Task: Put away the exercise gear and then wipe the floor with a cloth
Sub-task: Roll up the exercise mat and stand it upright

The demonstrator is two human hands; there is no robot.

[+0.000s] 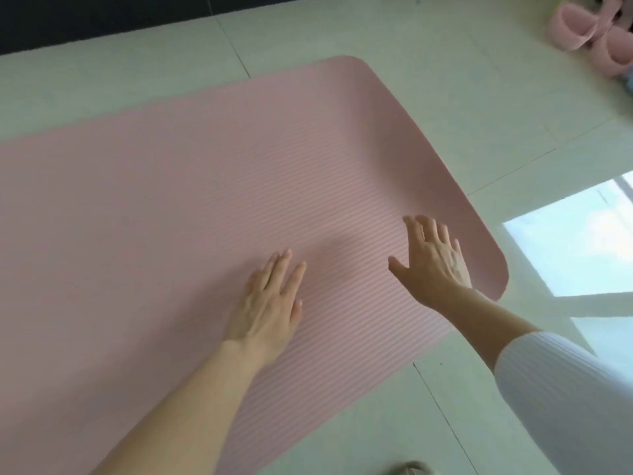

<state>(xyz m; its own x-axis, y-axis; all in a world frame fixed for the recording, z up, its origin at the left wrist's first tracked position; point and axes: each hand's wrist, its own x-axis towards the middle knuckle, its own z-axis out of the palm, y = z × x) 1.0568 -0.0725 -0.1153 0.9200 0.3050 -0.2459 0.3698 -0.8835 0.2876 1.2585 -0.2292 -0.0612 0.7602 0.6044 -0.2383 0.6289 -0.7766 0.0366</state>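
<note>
Hardly started, I'd say: left hand (267, 299) and right hand (435, 262), straight-fingered, grip nothing over the mat (171, 200), which lies unrolled beyond their fingertips.

Flat mat (171, 200) lies open ahead of left hand (267, 303) and right hand (433, 262), pink gear (589, 32) well beyond the right one on the floor (479, 114)

Matt ribbed foam mat (171, 200) (pink) on glossy tiled floor (445, 80).
</note>
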